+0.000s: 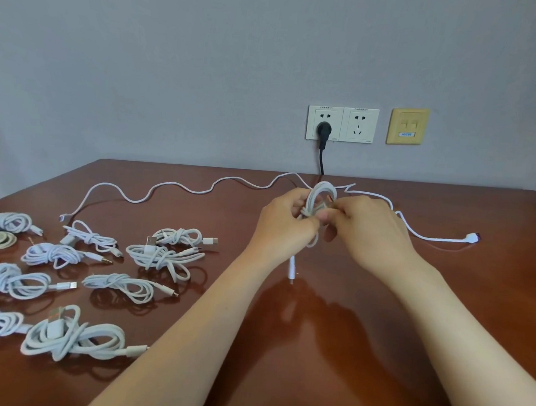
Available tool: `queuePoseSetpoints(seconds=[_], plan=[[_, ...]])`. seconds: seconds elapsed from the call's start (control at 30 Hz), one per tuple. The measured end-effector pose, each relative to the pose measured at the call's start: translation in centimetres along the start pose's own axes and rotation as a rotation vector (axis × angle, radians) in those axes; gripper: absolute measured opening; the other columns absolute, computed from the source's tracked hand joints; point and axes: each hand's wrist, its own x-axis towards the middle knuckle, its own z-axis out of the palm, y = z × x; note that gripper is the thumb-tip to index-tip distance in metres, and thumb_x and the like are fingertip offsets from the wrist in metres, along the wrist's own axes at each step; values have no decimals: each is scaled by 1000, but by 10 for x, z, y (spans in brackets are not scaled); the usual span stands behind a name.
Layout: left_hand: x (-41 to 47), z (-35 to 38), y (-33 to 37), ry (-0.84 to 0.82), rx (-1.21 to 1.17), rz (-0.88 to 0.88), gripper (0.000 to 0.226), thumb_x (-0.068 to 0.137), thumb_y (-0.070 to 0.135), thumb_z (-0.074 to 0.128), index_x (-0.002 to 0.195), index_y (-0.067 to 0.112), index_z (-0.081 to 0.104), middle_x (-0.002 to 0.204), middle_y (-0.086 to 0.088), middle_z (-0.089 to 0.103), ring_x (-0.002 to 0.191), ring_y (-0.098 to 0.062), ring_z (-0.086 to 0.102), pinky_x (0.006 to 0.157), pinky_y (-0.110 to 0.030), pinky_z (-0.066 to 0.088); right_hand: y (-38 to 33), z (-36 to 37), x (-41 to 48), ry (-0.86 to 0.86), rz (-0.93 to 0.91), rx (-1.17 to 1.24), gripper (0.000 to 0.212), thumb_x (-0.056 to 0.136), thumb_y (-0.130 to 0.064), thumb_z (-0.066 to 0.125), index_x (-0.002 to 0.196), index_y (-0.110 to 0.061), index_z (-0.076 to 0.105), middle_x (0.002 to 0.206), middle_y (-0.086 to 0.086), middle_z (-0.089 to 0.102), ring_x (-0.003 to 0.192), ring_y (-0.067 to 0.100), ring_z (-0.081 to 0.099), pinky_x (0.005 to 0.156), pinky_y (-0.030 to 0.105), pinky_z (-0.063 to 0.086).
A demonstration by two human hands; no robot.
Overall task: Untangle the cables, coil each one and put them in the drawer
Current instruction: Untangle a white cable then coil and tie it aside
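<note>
Above the middle of the brown table (331,332), my left hand (282,222) and my right hand (368,231) both grip a small white cable coil (320,193). Its plug end (292,268) hangs down below my hands. A long white cable (173,186) lies uncoiled along the table's far side, one plug (64,218) at the left and the other plug (472,238) at the right. Several knotted white cable bundles (76,335) lie on the left part of the table. No drawer is in view.
On the grey wall behind the table are two white sockets (342,124), one with a black plug (323,132) whose cord drops behind the table edge. A yellow wall plate (408,126) sits to their right.
</note>
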Motion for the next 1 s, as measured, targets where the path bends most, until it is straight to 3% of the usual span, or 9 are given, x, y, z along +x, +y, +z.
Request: queuePoseSetpoints(seconds=[0.13, 0.3, 0.43, 0.57, 0.63, 0.73, 0.87, 1.0], plan=[[0, -1, -1, -40, -6, 4, 28, 78, 8, 58, 96, 28, 65, 91, 1, 71, 91, -15, 66, 78, -29, 53, 4, 0, 1, -2, 30, 205, 33, 90, -35, 52, 67, -20, 70, 80, 1, 70, 76, 23, 58, 73, 36, 46], [-1, 0, 0, -73, -21, 2, 26, 83, 8, 59, 95, 31, 63, 88, 4, 69, 86, -9, 64, 70, -17, 49, 10, -3, 3, -15, 90, 376, 30, 85, -37, 60, 65, -19, 72, 62, -5, 70, 53, 11, 48, 75, 38, 50], [-2, 3, 0, -68, -30, 34, 24, 84, 10, 61, 95, 31, 64, 85, 6, 69, 83, -6, 64, 68, -16, 48, 14, -5, 5, -38, 112, 425, 33, 85, -38, 61, 64, -15, 72, 58, -7, 69, 53, 9, 49, 73, 36, 51], [-2, 3, 0, -39, -76, 59, 23, 82, 6, 63, 95, 24, 64, 86, 5, 69, 82, -9, 64, 70, -19, 51, 11, -8, 3, -76, 153, 638, 30, 84, -35, 65, 68, -9, 67, 61, -1, 67, 52, 8, 55, 50, 21, 51], [-1, 2, 1, -32, -113, 60, 21, 81, 4, 64, 93, 22, 63, 88, 1, 68, 82, -11, 65, 73, -24, 52, 9, -7, 3, -80, 185, 766, 26, 83, -30, 67, 77, -7, 59, 74, 2, 63, 65, 11, 60, 51, 26, 56], [-1, 2, 2, -38, -198, 35, 29, 78, -3, 65, 84, 24, 59, 81, 5, 65, 75, -9, 63, 68, -20, 51, 7, -4, 3, -122, 200, 1018, 23, 87, -20, 63, 105, -8, 56, 93, 3, 63, 80, 12, 63, 57, 35, 59], [-1, 0, 5, -62, -271, -51, 31, 78, -10, 60, 85, 20, 61, 80, 2, 64, 75, -13, 63, 70, -22, 51, 8, 1, 2, -178, 152, 1054, 8, 90, -16, 58, 94, -19, 65, 84, -3, 67, 77, 11, 66, 64, 38, 59], [0, 0, 10, -104, -404, -191, 11, 86, 3, 56, 87, 12, 62, 82, -7, 64, 80, -23, 65, 84, -38, 52, 12, 2, 3, -201, 166, 1050, 11, 91, -15, 57, 94, -21, 66, 84, -1, 69, 73, 10, 67, 61, 30, 58]])
